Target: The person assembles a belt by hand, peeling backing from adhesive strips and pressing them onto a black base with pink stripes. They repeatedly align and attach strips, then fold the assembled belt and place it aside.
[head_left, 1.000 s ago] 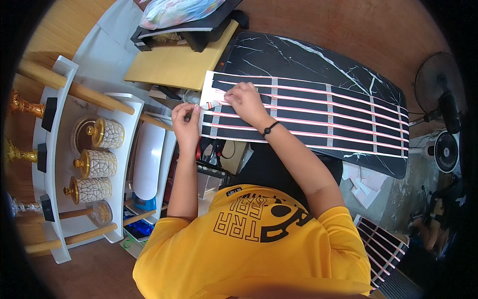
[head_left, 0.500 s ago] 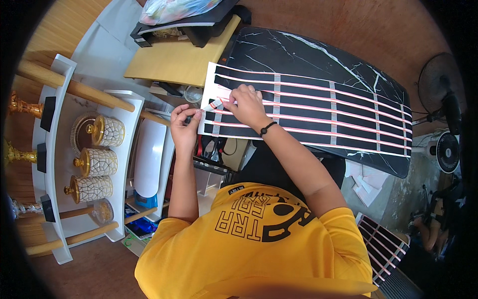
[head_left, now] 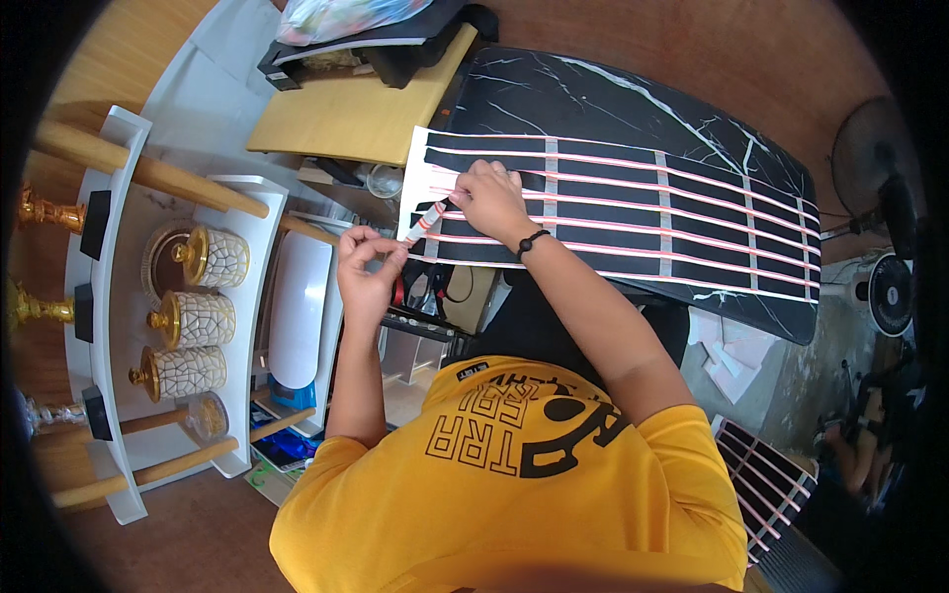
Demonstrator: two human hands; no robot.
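Note:
A white slatted panel [head_left: 419, 163] with long white-and-red strips and grey cross bands lies on the black marbled table [head_left: 514, 94]. My right hand [head_left: 491, 203], with a dark bracelet at its wrist, rests over the panel's left part. Its fingers are closed on a slim white pen-like tube [head_left: 427, 221] with orange-red bands, tilted down to the left. At the panel's near left corner, my left hand [head_left: 371, 272] has thumb and forefinger pinched together where the tube's lower end meets them. Whether they grip the tube or the panel's edge is hard to make out.
On the left stands a white shelf [head_left: 252, 296] with gold-lidded jars [head_left: 198, 320]. A yellow wooden table [head_left: 366, 124] adjoins the black one at the back. Fans [head_left: 890, 296] stand at the right, and another striped panel [head_left: 761, 484] lies at the lower right.
My left hand has shifted slightly down and right along the panel's corner. The banded tube now tilts more steeply, with its lower end nearer the corner.

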